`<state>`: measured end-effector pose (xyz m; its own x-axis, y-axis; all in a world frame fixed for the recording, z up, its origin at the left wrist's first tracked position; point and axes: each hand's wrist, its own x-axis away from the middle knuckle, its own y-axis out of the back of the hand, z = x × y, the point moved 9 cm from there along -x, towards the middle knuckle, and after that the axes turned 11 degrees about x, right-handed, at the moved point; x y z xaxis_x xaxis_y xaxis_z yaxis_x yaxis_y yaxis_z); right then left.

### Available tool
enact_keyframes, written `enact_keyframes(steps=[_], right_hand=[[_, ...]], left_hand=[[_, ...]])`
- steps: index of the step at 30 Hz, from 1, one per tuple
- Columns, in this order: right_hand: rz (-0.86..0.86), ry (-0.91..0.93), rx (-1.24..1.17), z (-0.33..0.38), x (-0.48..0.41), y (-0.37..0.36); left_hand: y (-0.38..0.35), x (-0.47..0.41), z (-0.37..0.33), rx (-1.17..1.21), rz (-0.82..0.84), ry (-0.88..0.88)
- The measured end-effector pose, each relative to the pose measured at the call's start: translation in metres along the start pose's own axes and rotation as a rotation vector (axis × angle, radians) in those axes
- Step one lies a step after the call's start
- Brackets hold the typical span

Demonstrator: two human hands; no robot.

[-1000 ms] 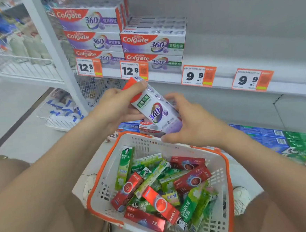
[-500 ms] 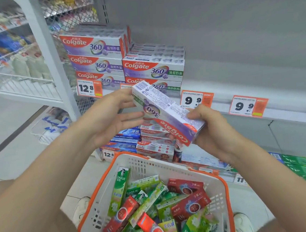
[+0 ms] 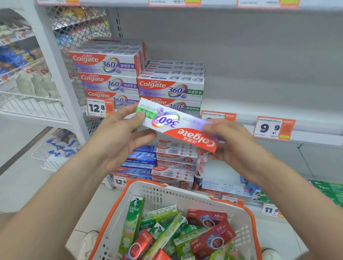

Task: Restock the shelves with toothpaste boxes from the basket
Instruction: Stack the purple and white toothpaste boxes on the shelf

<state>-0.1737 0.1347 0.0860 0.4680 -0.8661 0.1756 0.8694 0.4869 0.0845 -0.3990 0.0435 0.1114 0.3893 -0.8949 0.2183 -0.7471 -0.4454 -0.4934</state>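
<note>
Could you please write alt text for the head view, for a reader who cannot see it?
A person's left hand and right hand hold a Colgate 360 box, upside down, in front of a shop shelf. Colgate stacks stand on it behind; a basket of mixed toothpaste boxes sits below.

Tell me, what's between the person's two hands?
A Colgate box, its print upside down, spans the gap in the head view: the left hand holds its green end, the right hand its red end.
</note>
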Motion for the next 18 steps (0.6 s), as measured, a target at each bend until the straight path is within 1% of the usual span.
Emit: enact_keyframes(steps=[1,2,3,4,5,6,7,8,10,11,12,13,15,16,18], right_hand=[[-0.059,0.062,-0.024,0.005,-0.001,0.004],[-0.134,0.114,-0.063,0.009,0.000,0.009],[-0.218,0.158,-0.097,0.014,0.001,0.016],[-0.293,0.205,-0.103,0.019,0.002,0.022],[-0.346,0.254,-0.069,0.025,0.005,0.025],[-0.373,0.306,-0.013,0.031,0.007,0.025],[-0.373,0.354,0.057,0.036,0.007,0.023],[-0.345,0.398,0.136,0.041,0.008,0.016],[-0.254,0.468,0.286,0.046,0.009,-0.006],[-0.228,0.487,0.335,0.046,0.009,-0.015],[-0.218,0.494,0.352,0.047,0.009,-0.021],[-0.214,0.497,0.344,0.048,0.008,-0.024],[-0.177,0.485,0.355,0.051,0.003,-0.027],[-0.155,0.472,0.417,0.053,0.000,-0.027],[-0.113,0.401,0.615,0.052,-0.008,-0.023]], left_hand=[[0.002,-0.001,0.001,-0.025,-0.021,0.009],[0.005,-0.001,0.004,-0.102,-0.041,0.029],[0.009,-0.002,0.007,-0.269,-0.061,0.030],[0.014,-0.004,0.005,-0.531,-0.068,-0.007],[0.014,-0.004,0.003,-0.806,-0.061,-0.076],[0.009,-0.002,0.001,-1.027,-0.030,-0.162],[0.001,0.000,0.003,-1.142,0.028,-0.237],[-0.010,0.003,0.008,-1.148,0.119,-0.284],[-0.037,0.014,0.019,-0.983,0.338,-0.302],[-0.047,0.018,0.023,-0.881,0.411,-0.280],[-0.051,0.019,0.023,-0.801,0.439,-0.263],[-0.051,0.017,0.019,-0.738,0.420,-0.256],[-0.045,0.012,0.009,-0.622,0.327,-0.259],[-0.042,0.010,0.004,-0.539,0.276,-0.260],[-0.034,0.003,-0.004,-0.285,0.168,-0.236]])
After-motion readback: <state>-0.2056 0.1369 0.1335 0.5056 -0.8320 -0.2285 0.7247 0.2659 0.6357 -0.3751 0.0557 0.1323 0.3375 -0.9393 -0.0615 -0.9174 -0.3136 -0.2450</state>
